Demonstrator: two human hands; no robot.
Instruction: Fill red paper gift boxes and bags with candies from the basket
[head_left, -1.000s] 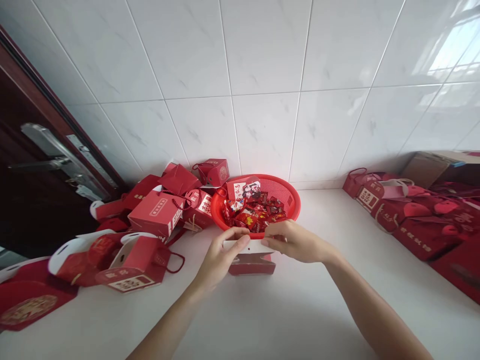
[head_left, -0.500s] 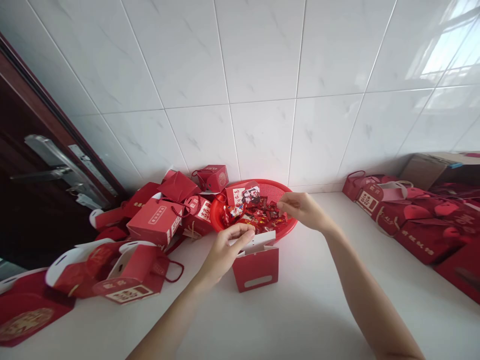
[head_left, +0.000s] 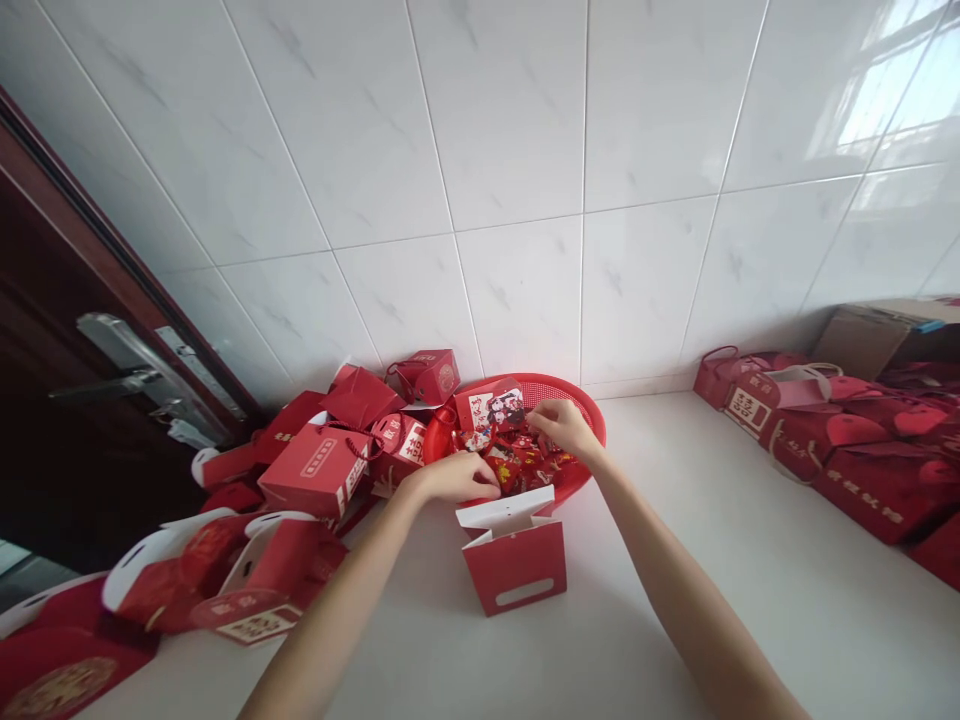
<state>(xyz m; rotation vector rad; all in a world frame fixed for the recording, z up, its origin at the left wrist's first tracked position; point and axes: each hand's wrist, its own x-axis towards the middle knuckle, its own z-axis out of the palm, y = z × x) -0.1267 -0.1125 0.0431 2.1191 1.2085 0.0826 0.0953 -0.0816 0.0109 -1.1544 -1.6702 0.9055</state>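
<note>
Two hands [head_left: 517, 455] dig in one red basket [head_left: 581, 395] behind one open box [head_left: 516, 560].

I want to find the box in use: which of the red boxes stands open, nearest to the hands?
The red box standing alone just in front of the red basket, its white flaps open. The other boxes lie heaped at left or lined along the right.

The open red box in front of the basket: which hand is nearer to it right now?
Left. The left hand is just above the open red box, at the basket rim. The right hand reaches further back among the candies.
</note>
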